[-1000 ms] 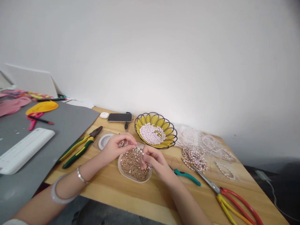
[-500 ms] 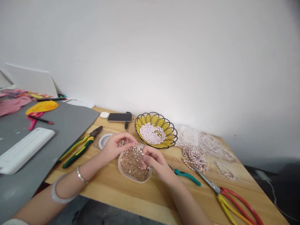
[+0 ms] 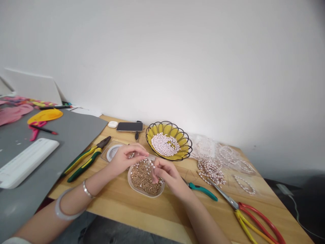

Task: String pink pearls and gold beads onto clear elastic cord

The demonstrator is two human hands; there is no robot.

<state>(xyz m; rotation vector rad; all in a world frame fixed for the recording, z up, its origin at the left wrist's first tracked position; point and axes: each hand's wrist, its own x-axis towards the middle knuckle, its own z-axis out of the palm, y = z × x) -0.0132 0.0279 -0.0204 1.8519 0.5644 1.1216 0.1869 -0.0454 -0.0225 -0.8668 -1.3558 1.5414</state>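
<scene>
My left hand (image 3: 127, 157) is closed in a pinch on a short strand of pearl and gold beads (image 3: 149, 163) held over a shallow white dish of gold beads (image 3: 143, 179). My right hand (image 3: 166, 174) is also pinched, its fingertips meeting the strand's other end just above the dish. A black wire basket with a yellow liner (image 3: 185, 150) holding loose pearl beads (image 3: 164, 144) stands right behind the hands.
Green-yellow pliers (image 3: 86, 159) and a small clear round box (image 3: 111, 152) lie left of the dish. Teal-handled pliers (image 3: 203, 191), red-yellow scissors (image 3: 251, 220) and several finished pearl strands (image 3: 210, 171) lie to the right. A phone (image 3: 129, 126) and a white keyboard (image 3: 26, 161) lie farther off.
Both hands stay over the dish; the fingers shift slightly on the strand. Nothing else has moved.
</scene>
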